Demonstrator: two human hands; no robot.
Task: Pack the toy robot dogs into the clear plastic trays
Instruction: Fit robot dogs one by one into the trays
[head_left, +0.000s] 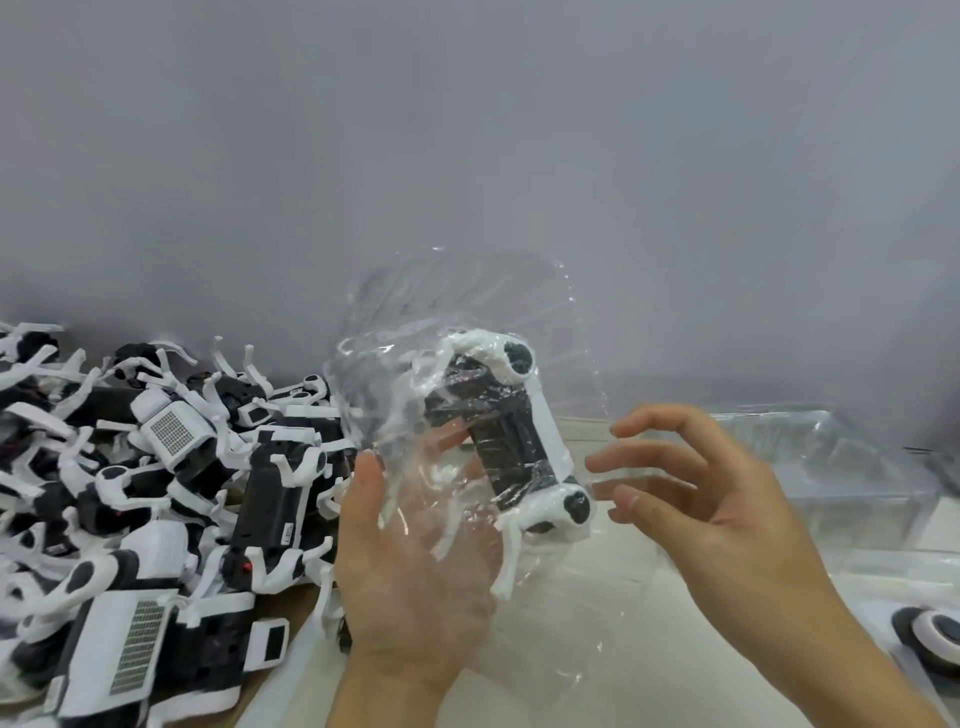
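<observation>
A black-and-white toy robot dog (511, 441) lies inside a clear plastic tray (467, 322) that is lifted off the table and tilted upright in the middle of the view. My left hand (395, 561) holds the tray from below and behind, its thumb on the near face and its fingers showing through the plastic. My right hand (717, 499) hovers just right of the tray with fingers spread and relaxed, the fingertips close to the dog's white leg joints; I cannot tell whether they touch.
A big heap of loose toy robot dogs (156, 493) fills the left side. A stack of clear trays (831, 457) stands at the right. A packed dog's wheel-like joint (930, 639) shows at the lower right. A grey wall rises behind.
</observation>
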